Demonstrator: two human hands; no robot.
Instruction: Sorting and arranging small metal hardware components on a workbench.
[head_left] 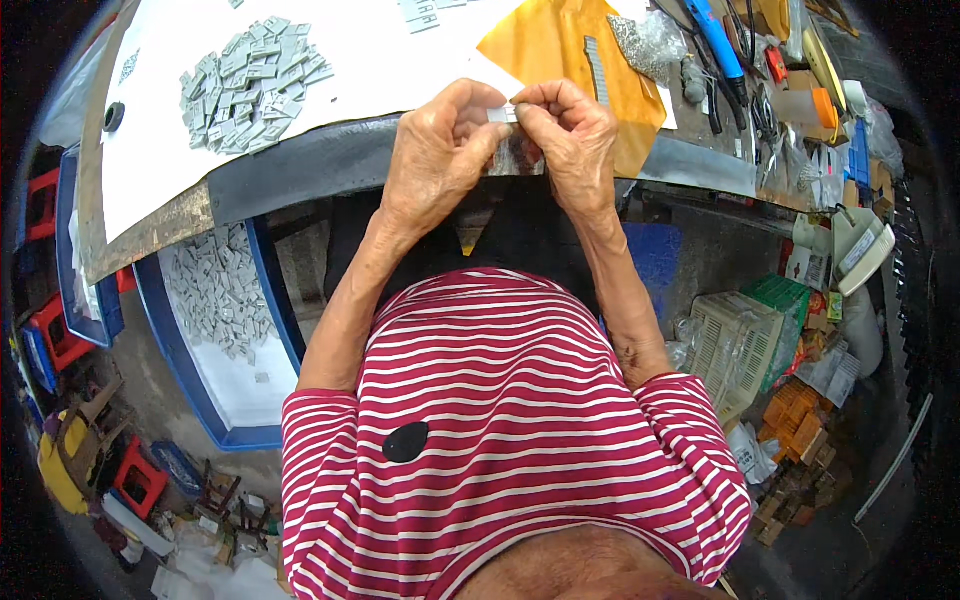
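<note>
- Nearest to us, our left hand [438,150] and right hand [572,140] meet above the table's front edge, the fingertips of both closed narrow on one small grey plastic piece [503,113], which is pinched between thumb and forefinger on each side.
- We judge the piece very light, stiff and thin (likely smooth enough to slip), so it is best gripped by its short ends, as both hands grip it now.
- Below our left wrist, under the table, sits one blue tray [215,400] with a spread of the same grey pieces, too many to count.
- Just beyond the right fingertips lies one orange envelope [560,45] with a single grey strip [596,70] on it.
- Beyond and left of the left fingers, one heap of grey pieces [255,85] rests on the white sheet [160,150]; we cannot count them, dozens at least.
- Farthest right of the fingers, one blue-handled tool [720,38] lies among clutter.
</note>
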